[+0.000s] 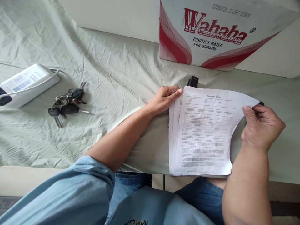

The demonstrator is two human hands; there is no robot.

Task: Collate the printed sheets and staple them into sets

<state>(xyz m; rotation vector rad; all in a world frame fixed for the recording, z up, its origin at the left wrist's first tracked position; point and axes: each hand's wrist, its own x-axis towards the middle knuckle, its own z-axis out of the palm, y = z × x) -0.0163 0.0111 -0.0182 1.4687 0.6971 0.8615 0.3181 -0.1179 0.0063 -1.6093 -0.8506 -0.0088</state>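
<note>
Several printed sheets of paper (206,131) lie in front of me, the top one headed "OVERLEAF NOTES". Their lower edges reach the near edge of the table. My left hand (167,99) pinches the upper left of the sheets between thumb and fingers. At the upper right corner, my right hand (261,125) grips the top sheet, whose right side is lifted and curved. Behind the top edge a black object (193,81) pokes out, mostly hidden. Another dark bit (261,103) shows just beyond my right fingers; I cannot make out what it is.
A Wahaha water carton (217,34) stands at the back right. On the left lie a bunch of keys (67,104) and a white box-like device (30,82) with a cable. A wrinkled pale green cloth (112,72) covers the table.
</note>
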